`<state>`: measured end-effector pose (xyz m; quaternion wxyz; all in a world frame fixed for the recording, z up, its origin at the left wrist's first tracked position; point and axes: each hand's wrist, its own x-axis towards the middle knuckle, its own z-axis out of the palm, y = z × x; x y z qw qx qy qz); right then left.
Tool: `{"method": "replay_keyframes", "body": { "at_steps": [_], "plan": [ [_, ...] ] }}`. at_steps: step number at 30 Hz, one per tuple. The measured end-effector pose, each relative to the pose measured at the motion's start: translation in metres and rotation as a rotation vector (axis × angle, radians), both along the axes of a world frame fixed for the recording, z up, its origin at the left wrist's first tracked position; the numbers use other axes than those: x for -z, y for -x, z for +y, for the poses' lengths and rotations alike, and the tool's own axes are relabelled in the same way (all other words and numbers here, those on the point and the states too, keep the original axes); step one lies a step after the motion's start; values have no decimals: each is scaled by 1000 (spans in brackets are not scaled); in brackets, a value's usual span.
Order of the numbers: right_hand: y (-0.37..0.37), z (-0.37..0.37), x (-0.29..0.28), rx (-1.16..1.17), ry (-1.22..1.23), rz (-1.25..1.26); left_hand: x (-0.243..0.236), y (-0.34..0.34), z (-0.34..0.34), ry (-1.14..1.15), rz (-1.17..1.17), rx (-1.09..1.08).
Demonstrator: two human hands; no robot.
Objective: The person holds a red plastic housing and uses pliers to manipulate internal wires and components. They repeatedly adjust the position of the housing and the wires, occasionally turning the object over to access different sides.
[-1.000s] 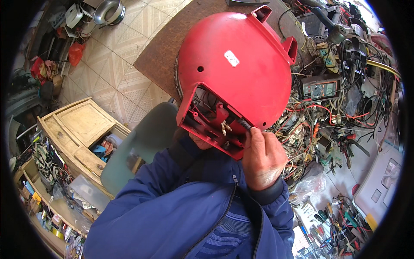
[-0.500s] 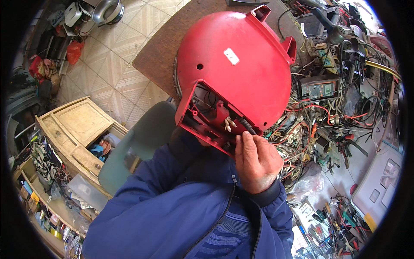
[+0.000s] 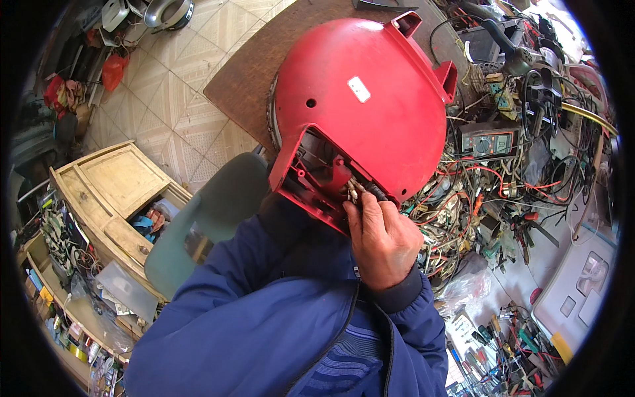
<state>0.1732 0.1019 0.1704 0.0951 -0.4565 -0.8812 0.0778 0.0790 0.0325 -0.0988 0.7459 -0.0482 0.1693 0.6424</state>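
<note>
So the red casing (image 3: 390, 132) looks smooth and pretty glossy, paint or plastic, can't tell which, with a papery white label (image 3: 359, 90) on it. Tabletop (image 3: 241, 83) at 11 o'clock is worn, mostly matt brown wood. The pan (image 3: 165, 12) further out at 11 is shiny metal. Around 9 you've got a smooth, greenish plastic chair (image 3: 215, 205) plus a pale wooden cabinet (image 3: 126, 178). Blue jacket (image 3: 245, 317) at 7: soft matt cloth. Crinkly clear plastic bag (image 3: 469, 284) at 4, and a smooth hard plastic case (image 3: 562, 281) beyond.
</note>
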Motion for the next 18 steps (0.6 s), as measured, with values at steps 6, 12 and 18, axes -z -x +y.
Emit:
{"method": "replay_keyframes", "body": {
  "at_steps": [6, 12, 18],
  "plan": [
    [-4, -3, 6, -23, -41, 28, 4, -6, 9, 7, 32, -35],
    [-4, -3, 2, 13, -23, 10, 7, -14, 14, 12, 54, -53],
    [-6, -3, -1, 27, -56, 1, 9, -16, 16, 16, 74, -62]
  ]
}}
